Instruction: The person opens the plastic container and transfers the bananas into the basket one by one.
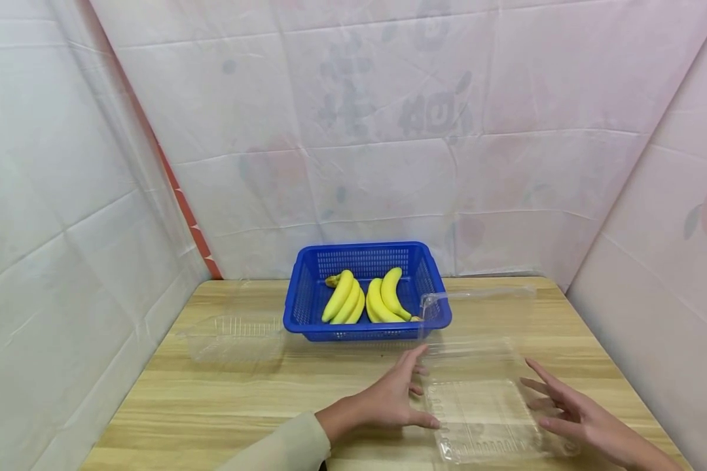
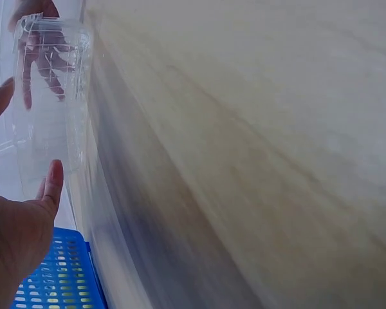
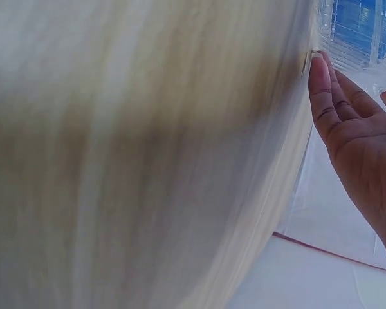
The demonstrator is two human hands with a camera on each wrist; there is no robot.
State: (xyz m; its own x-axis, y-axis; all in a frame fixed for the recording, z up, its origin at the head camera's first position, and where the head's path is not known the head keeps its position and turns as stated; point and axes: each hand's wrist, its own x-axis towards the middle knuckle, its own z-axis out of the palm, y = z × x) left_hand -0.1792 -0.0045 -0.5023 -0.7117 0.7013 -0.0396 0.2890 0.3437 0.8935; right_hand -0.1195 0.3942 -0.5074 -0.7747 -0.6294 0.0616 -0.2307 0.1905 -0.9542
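Observation:
A clear plastic clamshell container [image 1: 482, 418] lies on the table at the front right, its lid [image 1: 483, 314] raised at the far side. My left hand [image 1: 389, 399] is at the container's left side, thumb and fingers spread apart. On the opposite side is my right hand [image 1: 586, 422], its fingers extended towards the container wall. In the left wrist view, the left hand [image 2: 16, 235] has its fingers loosely spread beside the clear wall. The right wrist view shows the right hand [image 3: 367, 145] with fairly straight fingers; whether they touch the plastic is hard to tell.
Behind the container stands a blue plastic basket [image 1: 368, 328] holding a left banana bunch [image 1: 345, 301] and a right banana bunch [image 1: 383, 302]. Another clear container [image 1: 235, 340] sits left on the wooden table [image 1: 224, 405]. Pale printed sheeting [image 1: 353, 131] encloses the back and sides.

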